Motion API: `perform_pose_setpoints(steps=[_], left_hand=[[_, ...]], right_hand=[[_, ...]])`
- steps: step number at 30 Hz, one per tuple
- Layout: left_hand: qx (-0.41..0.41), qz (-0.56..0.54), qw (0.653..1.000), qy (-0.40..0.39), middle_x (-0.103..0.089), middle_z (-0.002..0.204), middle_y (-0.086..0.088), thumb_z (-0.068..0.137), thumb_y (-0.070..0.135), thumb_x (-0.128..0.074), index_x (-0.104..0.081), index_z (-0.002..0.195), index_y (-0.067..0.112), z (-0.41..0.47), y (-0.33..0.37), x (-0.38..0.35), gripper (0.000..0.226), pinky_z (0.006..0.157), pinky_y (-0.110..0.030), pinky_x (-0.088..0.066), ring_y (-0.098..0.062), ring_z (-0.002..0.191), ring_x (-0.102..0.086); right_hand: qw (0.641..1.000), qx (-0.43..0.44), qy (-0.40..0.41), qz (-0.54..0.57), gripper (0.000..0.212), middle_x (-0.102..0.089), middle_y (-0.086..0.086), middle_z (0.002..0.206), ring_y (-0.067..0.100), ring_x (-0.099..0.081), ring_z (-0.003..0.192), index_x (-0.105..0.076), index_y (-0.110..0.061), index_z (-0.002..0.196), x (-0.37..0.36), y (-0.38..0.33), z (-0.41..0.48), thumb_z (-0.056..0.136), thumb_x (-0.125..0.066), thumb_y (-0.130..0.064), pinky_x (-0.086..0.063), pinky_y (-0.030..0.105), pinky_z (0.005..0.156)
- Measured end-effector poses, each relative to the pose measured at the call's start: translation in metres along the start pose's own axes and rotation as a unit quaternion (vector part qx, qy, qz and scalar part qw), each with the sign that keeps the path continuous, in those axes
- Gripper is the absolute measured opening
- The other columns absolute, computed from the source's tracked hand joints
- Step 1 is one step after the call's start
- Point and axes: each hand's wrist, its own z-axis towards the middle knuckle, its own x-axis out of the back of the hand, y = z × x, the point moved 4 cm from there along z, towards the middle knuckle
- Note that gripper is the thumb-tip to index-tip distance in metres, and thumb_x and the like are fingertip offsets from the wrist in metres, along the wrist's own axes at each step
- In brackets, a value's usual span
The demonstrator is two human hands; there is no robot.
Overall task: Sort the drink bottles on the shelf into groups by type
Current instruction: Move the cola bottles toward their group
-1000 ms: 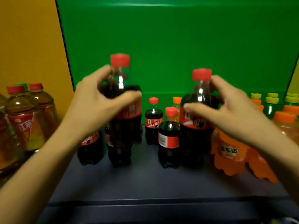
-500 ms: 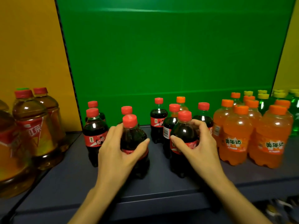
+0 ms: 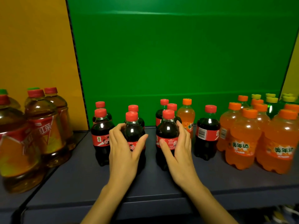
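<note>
Several small cola bottles with red caps stand on the dark shelf (image 3: pixel 80 183). My left hand (image 3: pixel 124 149) grips one cola bottle (image 3: pixel 134 128) standing on the shelf. My right hand (image 3: pixel 178 147) grips a second cola bottle (image 3: pixel 167 126) to its right. More cola bottles stand at the left (image 3: pixel 101 136), behind, and alone at the right (image 3: pixel 207 136). One orange soda bottle (image 3: pixel 186 115) stands among the colas at the back. A group of orange soda bottles (image 3: pixel 242 143) fills the right side.
Large tea bottles (image 3: pixel 43 126) with red caps stand on the neighbouring shelf at the left. Green bottles with yellow caps (image 3: pixel 271 104) stand at the back right. A green back panel (image 3: pixel 178 54) closes the shelf behind. The shelf's front edge (image 3: pixel 161 201) lies near my wrists.
Both cola bottles came down from the air onto the shelf. The view has pulled back, and the two held bottles now stand a little further apart.
</note>
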Motion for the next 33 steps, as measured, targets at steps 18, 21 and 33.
perform_pose_setpoints(steps=[18, 21, 33], left_hand=[[-0.001, 0.088, 0.996, -0.009, -0.047, 0.122, 0.017, 0.082, 0.063, -0.04, -0.041, 0.131, 0.025, -0.007, 0.008, 0.023, 0.061, 0.085, -0.024, -0.036, 0.001, 0.111, -0.044], [-0.054, 0.198, 0.978, 0.028, -0.061, 0.1, 0.01, 0.086, 0.056, -0.037, -0.056, 0.111, 0.022, -0.008, 0.014, 0.051, 0.046, 0.069, -0.031, -0.048, -0.01, 0.092, -0.057], [0.002, 0.502, 0.86, 0.093, -0.061, 0.067, 0.002, 0.086, 0.048, -0.036, -0.061, 0.077, 0.019, -0.051, -0.01, 0.2, 0.039, 0.041, -0.03, -0.044, -0.023, 0.065, -0.063]], right_hand=[[0.994, 0.077, 0.079, -0.02, 0.059, -0.03, -0.014, 0.13, -0.003, -0.025, 0.123, -0.035, -0.024, 0.136, 0.025, -0.016, 0.002, 0.083, -0.055, -0.039, -0.015, -0.002, 0.099], [0.987, 0.14, 0.083, 0.001, 0.037, -0.044, -0.014, 0.116, 0.007, -0.043, 0.113, -0.051, -0.021, 0.117, 0.037, -0.035, 0.009, 0.082, -0.051, -0.034, -0.032, 0.012, 0.096], [0.957, 0.24, -0.161, 0.034, 0.015, -0.059, -0.019, 0.091, 0.0, -0.056, 0.084, -0.061, -0.03, 0.095, -0.041, -0.101, -0.01, 0.085, -0.051, -0.034, -0.047, 0.02, 0.069]])
